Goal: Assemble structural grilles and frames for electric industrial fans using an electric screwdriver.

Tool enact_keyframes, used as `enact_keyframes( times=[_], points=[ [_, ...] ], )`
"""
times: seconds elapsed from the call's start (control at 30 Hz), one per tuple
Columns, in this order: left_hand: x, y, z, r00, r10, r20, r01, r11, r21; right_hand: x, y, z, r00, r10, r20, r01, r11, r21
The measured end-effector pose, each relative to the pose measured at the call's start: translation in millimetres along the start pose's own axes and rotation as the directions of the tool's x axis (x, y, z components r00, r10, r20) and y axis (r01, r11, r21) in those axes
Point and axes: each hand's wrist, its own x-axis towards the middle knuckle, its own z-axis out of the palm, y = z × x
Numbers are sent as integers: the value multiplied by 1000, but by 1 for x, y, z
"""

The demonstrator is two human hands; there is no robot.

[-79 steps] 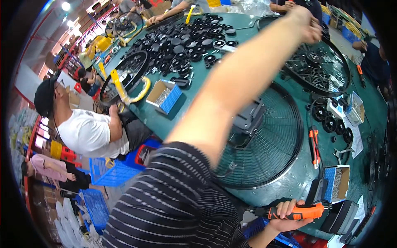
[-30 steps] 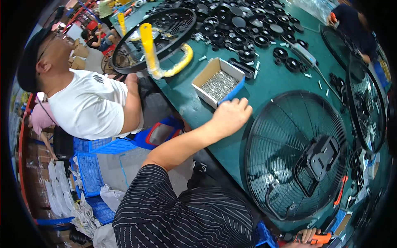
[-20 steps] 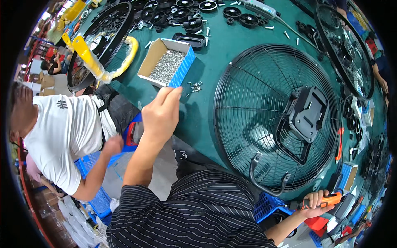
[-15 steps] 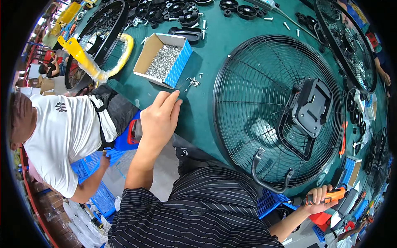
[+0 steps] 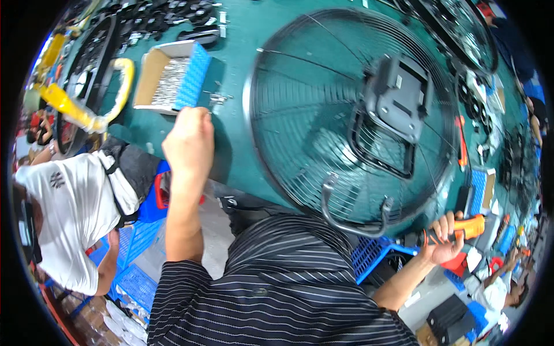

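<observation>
My left hand (image 5: 189,141) is closed over the green table (image 5: 236,75), just below a few loose screws (image 5: 218,99) beside a cardboard box of screws (image 5: 168,81) with a blue side. Whether it holds anything I cannot tell. My right hand (image 5: 441,242) grips an orange power screwdriver (image 5: 461,229) off the near edge of the table, lower right. Between my hands lies a large round black wire fan guard (image 5: 352,115) with a black motor bracket (image 5: 401,98) at its middle and a metal handle (image 5: 352,214) at its near rim.
A person in a white shirt (image 5: 69,213) sits to my left by blue crates (image 5: 135,254). A yellow-handled guard (image 5: 92,109) and black round parts (image 5: 156,23) lie at the far left. More fan guards (image 5: 461,29), a red tool (image 5: 461,141) and small boxes (image 5: 482,193) fill the right.
My left arm has pulled back from a far reach across the table to the screw box near the front edge. My right hand has kept hold of the orange screwdriver.
</observation>
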Motion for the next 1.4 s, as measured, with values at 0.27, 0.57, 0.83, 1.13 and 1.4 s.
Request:
enact_keyframes(
  times=[0.27,0.57,0.83,1.13,1.4],
  points=[
    [18,-7,-6,959,172,225,-200,974,109,-1,13,70,946,-285,-155,93,696,-712],
    [31,-26,-1,898,336,283,-352,936,4,-3,23,100,967,-244,-74,119,689,-715],
    [-19,9,-40,944,172,282,11,837,-547,-3,27,108,966,-257,39,236,806,-543],
    [-84,83,-60,911,381,161,-100,579,-809,-3,25,135,952,-300,-54,250,869,-426],
    [-108,125,-27,850,525,41,-187,374,-909,-17,52,148,917,-203,343,311,902,-300]
  ],
)
